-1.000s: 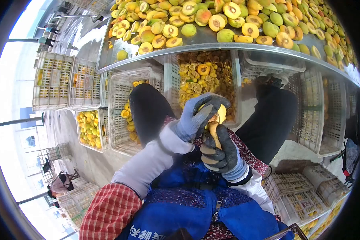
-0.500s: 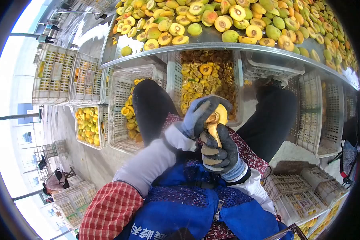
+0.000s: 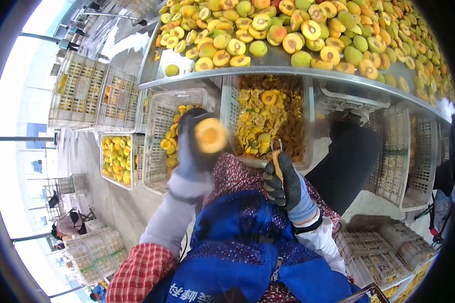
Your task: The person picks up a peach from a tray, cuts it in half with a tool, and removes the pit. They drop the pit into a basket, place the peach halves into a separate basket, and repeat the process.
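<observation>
A yellow peach half (image 3: 211, 135), blurred by motion, is in my left hand (image 3: 189, 146), cut face up with a brown hollow in the middle. That gloved hand is above my left leg, beside the crate (image 3: 150, 126) that has yellow peach pieces in it. My right hand (image 3: 284, 184), in a dark grey glove, grips a pitting tool (image 3: 277, 166) by its wooden handle. The tool's small metal loop points up, near the front rim of a crate (image 3: 309, 136) filled with pits and yellow scraps.
A metal table (image 3: 212, 74) with many halved peaches (image 3: 293, 43) runs across in front. A smaller crate of peaches (image 3: 117, 159) stands at left, with stacked crates (image 3: 78, 96) behind it. More crates (image 3: 407, 156) are at right. A person (image 3: 68, 224) is far left.
My left hand has moved left, away from my right hand, carrying the peach half. My right hand has shifted slightly right, and the tool's loop now shows.
</observation>
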`<act>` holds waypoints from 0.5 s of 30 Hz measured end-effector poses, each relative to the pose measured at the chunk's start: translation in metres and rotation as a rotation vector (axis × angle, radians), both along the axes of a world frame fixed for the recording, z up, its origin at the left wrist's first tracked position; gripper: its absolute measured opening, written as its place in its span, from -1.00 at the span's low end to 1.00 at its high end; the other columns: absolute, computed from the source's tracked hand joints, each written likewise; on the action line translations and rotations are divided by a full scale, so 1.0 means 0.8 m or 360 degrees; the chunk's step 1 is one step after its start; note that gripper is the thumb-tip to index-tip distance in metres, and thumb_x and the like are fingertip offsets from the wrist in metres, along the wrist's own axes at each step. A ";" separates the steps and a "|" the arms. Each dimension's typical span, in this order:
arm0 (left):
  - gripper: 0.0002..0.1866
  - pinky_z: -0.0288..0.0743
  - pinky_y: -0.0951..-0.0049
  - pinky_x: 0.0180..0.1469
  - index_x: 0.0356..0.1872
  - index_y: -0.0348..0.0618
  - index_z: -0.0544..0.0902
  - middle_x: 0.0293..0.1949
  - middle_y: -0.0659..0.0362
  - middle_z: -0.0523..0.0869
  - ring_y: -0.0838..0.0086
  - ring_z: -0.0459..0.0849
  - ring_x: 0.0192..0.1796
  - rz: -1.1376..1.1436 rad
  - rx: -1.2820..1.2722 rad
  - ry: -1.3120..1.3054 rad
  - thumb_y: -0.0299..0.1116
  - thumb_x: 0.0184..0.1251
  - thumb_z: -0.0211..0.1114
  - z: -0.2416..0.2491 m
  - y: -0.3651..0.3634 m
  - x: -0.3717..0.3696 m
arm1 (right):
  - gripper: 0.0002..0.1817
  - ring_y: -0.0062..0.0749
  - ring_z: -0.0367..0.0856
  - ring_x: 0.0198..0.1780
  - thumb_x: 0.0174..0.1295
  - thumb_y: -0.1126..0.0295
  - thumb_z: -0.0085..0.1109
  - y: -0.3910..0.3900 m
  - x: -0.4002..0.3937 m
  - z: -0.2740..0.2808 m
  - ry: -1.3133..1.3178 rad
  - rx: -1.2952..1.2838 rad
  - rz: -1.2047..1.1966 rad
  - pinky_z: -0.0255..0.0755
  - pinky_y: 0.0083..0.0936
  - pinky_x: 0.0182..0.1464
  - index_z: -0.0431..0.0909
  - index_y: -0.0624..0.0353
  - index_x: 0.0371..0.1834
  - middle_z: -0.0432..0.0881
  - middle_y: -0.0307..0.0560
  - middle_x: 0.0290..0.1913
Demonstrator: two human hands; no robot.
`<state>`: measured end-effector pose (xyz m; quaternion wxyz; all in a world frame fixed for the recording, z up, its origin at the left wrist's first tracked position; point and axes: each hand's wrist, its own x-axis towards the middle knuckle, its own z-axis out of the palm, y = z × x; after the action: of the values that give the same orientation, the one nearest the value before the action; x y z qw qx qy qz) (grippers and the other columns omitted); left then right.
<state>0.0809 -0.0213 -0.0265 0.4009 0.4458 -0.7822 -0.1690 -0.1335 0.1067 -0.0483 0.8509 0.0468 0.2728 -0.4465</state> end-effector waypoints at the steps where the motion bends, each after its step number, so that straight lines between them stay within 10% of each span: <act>1: -0.60 0.49 0.36 -0.05 -0.06 -0.27 0.53 -0.21 0.07 0.62 0.30 0.61 -0.16 0.0156 0.0464 0.0665 -0.11 0.37 0.00 0.000 -0.009 0.031 | -0.55 -0.68 0.11 -0.80 0.31 -0.14 -0.19 -0.005 0.003 0.017 0.0179 0.0220 -0.0090 0.01 -0.75 -0.83 0.41 0.02 -0.38 0.22 -0.35 -0.67; 2: -0.56 0.47 0.33 -0.06 -0.04 -0.27 0.53 -0.18 0.02 0.61 0.23 0.59 -0.12 0.0295 0.0935 0.1327 -0.07 0.29 0.13 0.002 -0.016 0.066 | -0.55 -0.68 0.11 -0.80 0.31 -0.14 -0.19 -0.007 0.000 0.017 0.0188 0.0196 -0.0112 0.01 -0.75 -0.83 0.41 0.02 -0.38 0.22 -0.35 -0.67; 4: -0.52 0.46 0.26 -0.04 -0.03 -0.22 0.53 -0.19 -0.06 0.60 0.10 0.58 -0.12 0.0936 0.0300 -0.0418 -0.06 0.15 0.26 0.003 -0.044 0.143 | -0.54 -0.68 0.11 -0.79 0.30 -0.15 -0.18 -0.005 -0.005 0.012 0.0112 0.0228 -0.0135 0.02 -0.75 -0.83 0.41 0.02 -0.38 0.22 -0.35 -0.68; 6: -0.47 0.46 0.22 -0.05 0.04 -0.17 0.48 -0.11 -0.08 0.56 0.04 0.56 -0.08 0.1260 0.0369 -0.0879 -0.07 0.12 0.28 0.016 -0.053 0.155 | -0.54 -0.68 0.14 -0.78 0.29 -0.15 -0.16 -0.009 -0.010 0.008 0.0115 0.0165 -0.0105 0.02 -0.74 -0.82 0.41 0.03 -0.39 0.23 -0.34 -0.67; 15: -0.57 0.48 0.23 -0.09 -0.04 -0.09 0.50 -0.06 -0.03 0.48 0.11 0.54 -0.05 0.1391 0.0407 -0.1571 -0.24 0.03 0.32 -0.012 -0.153 0.137 | -0.54 -0.63 0.22 -0.75 0.28 -0.14 -0.13 -0.025 -0.026 -0.004 0.0408 0.0188 -0.0130 0.11 -0.69 -0.77 0.38 0.06 -0.36 0.29 -0.32 -0.66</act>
<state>0.1904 -0.1435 -0.0359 -0.0281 0.7906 -0.5951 0.1412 -0.1541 0.0869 -0.0518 0.7860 0.0505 0.4027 -0.4663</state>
